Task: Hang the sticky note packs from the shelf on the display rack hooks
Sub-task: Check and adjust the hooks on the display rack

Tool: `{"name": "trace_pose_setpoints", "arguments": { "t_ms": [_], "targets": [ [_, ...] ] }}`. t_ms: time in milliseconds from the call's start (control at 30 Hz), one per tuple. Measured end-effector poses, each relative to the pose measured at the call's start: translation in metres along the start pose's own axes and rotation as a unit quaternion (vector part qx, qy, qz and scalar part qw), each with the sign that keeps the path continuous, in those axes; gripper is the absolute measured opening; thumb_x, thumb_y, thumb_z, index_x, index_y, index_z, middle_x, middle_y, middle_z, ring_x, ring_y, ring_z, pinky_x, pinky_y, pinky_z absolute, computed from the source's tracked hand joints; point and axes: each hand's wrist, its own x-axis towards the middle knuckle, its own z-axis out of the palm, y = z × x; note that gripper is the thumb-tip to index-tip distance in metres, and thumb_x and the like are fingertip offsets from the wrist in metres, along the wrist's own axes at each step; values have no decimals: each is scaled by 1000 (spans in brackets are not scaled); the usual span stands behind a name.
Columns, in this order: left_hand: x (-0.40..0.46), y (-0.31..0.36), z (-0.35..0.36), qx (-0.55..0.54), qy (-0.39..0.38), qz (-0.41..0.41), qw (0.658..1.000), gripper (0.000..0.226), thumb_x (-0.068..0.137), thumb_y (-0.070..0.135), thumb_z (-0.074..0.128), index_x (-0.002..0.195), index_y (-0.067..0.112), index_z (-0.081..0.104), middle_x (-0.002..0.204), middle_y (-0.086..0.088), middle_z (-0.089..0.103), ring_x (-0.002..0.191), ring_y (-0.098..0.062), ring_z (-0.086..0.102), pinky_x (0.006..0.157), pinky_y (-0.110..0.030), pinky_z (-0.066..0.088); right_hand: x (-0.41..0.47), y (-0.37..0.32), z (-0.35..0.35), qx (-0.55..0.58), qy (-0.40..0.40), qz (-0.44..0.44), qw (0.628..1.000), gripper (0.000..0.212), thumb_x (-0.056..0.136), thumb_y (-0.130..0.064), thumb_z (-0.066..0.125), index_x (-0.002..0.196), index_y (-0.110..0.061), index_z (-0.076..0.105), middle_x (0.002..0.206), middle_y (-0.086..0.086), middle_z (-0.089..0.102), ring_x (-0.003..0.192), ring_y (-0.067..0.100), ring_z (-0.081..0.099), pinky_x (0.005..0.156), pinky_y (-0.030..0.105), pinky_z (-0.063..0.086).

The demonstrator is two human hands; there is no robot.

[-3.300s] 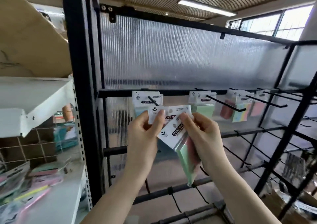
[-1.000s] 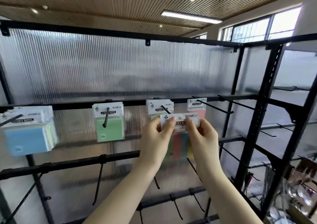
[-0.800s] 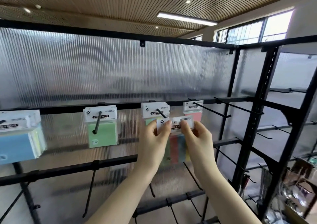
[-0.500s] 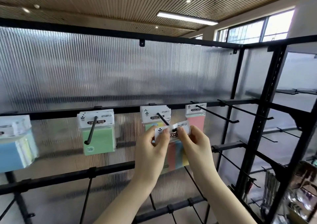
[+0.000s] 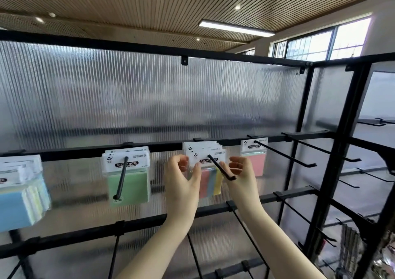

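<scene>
A sticky note pack (image 5: 210, 180) with pink, blue and yellow strips hangs at the front of a stack on a black hook (image 5: 221, 169) of the display rack's upper rail (image 5: 164, 147). My left hand (image 5: 181, 184) is just left of the pack, its thumb close to the pack's edge and its fingers loosely curled, holding nothing. Just right of the hook's tip is my right hand (image 5: 240, 176), fingers also loosely curled and apart from the pack. The shelf with the other packs is out of view.
Green packs (image 5: 128, 184), blue packs (image 5: 19, 197) and a pink pack (image 5: 256, 161) hang on other hooks. Bare hooks (image 5: 284, 156) jut out to the right and from the lower rail (image 5: 245, 204). A black upright (image 5: 339, 161) stands at right.
Both hands carried the multicolour pack to the hook, threaded its hole over the hook's tip, slid it back onto the stack and let go. The view shifted right along the rack.
</scene>
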Motion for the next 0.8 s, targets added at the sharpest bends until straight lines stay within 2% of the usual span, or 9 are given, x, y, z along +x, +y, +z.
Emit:
{"name": "trace_pose_setpoints", "arguments": {
  "t_ms": [67, 200, 333, 467, 533, 600, 700, 800],
  "targets": [
    [3, -6, 0, 5, -3, -8, 1000, 23, 88, 22, 65, 104, 16, 50, 93, 9, 50, 91, -12, 52, 79, -11, 39, 3, 2, 3, -8, 4, 8, 1000, 30, 88, -30, 66, 109, -20, 48, 111, 4, 56, 96, 11, 55, 77, 21, 43],
    [3, -18, -4, 12, -18, -9, 1000, 19, 89, 26, 63, 99, 17, 49, 90, 7, 53, 84, -8, 54, 70, -4, 39, 2, 4, 7, -18, 0, 27, 999, 24, 91, -31, 64, 106, -19, 50, 105, -3, 58, 92, 7, 56, 69, 16, 41],
    [-2, -28, -10, 34, -55, -37, 997, 23, 90, 34, 59, 102, 18, 48, 90, 4, 59, 82, -8, 58, 64, -7, 41, -5, 6, 7, -19, -20, 48, 998, 11, 96, -34, 54, 99, -23, 53, 90, -15, 58, 82, -5, 54, 61, 11, 37],
    [-15, -37, -20, 71, -85, -67, 992, 28, 93, 32, 56, 111, 11, 52, 99, 2, 60, 90, -13, 58, 72, -15, 42, -20, 14, 4, -30, -25, 70, 997, 26, 99, -36, 47, 103, -12, 58, 91, -5, 63, 80, 7, 57, 60, 18, 38],
    [-23, -38, -27, 75, -95, -77, 990, 26, 94, 29, 55, 112, 10, 54, 98, 3, 61, 94, -15, 59, 73, -17, 42, -31, 20, 0, -33, -29, 92, 995, 24, 98, -34, 48, 104, -13, 58, 95, -3, 65, 85, 8, 60, 62, 19, 40],
    [-33, -37, -35, 72, -112, -86, 987, 24, 95, 27, 53, 110, 10, 57, 97, 4, 61, 95, -15, 60, 74, -15, 43, -45, 28, -5, -49, -42, 112, 992, 19, 98, -29, 50, 105, -13, 59, 94, -2, 64, 82, 7, 58, 59, 17, 39],
    [-49, -34, -49, 79, -146, -93, 982, 26, 97, 30, 48, 111, 11, 60, 101, 3, 63, 98, -13, 59, 84, -23, 46, -68, 37, -12, -71, -55, 120, 989, 14, 98, -26, 50, 104, -16, 59, 88, -3, 64, 78, 7, 59, 54, 12, 39],
    [-68, -32, -65, 93, -166, -88, 978, 25, 98, 33, 46, 107, 16, 61, 97, 7, 65, 95, -8, 59, 77, -15, 44, -90, 38, -14, -72, -61, 114, 989, 12, 98, -22, 49, 103, -17, 59, 90, -2, 65, 85, 15, 63, 64, 21, 44]
  ]
}}
